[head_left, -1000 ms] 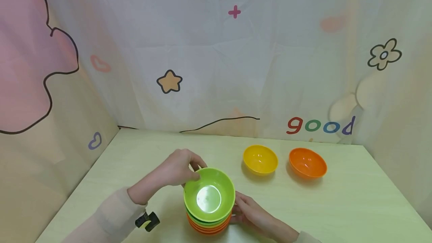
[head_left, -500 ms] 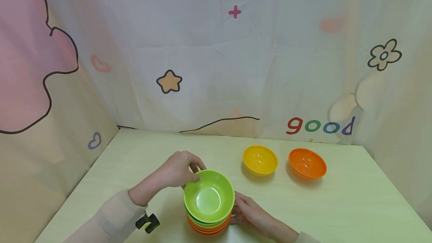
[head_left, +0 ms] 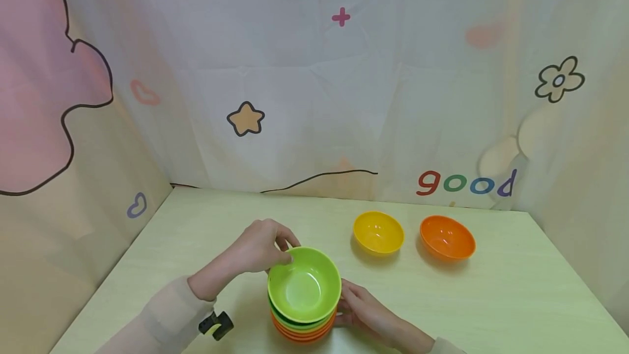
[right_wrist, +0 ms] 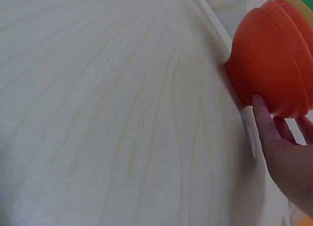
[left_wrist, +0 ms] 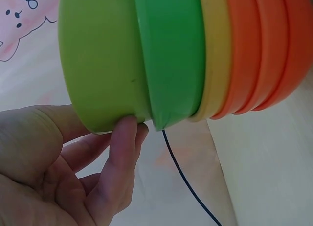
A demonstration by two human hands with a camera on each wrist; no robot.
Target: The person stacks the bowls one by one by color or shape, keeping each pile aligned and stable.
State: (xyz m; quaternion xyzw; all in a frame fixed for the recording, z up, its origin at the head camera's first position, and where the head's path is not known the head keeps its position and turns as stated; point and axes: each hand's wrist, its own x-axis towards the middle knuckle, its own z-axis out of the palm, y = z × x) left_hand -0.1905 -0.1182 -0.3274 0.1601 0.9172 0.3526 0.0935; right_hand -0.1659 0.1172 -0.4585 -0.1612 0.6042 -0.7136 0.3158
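Note:
A stack of nested bowls (head_left: 302, 336) stands on the table near its front. On top is a light green bowl (head_left: 304, 283), slightly tilted over a darker green bowl (left_wrist: 171, 59). Below those come a yellow bowl (left_wrist: 215, 55) and several orange bowls (left_wrist: 247, 55). My left hand (head_left: 262, 247) pinches the light green bowl's rim at its far left, thumb inside and fingers outside. Low on the stack's right side, my right hand (head_left: 366, 310) rests its extended fingers against the lowest orange bowl (right_wrist: 266, 59).
A separate yellow bowl (head_left: 378, 232) sits on the table (head_left: 491, 299) behind and right of the stack. Farther right lies a single orange bowl (head_left: 447, 237). A printed cloth (head_left: 304, 97) hangs behind the table and along its sides.
Over the last half second the light green bowl has shifted up very slightly at its near edge, showing a little more of the darker green bowl. Both hands keep their places.

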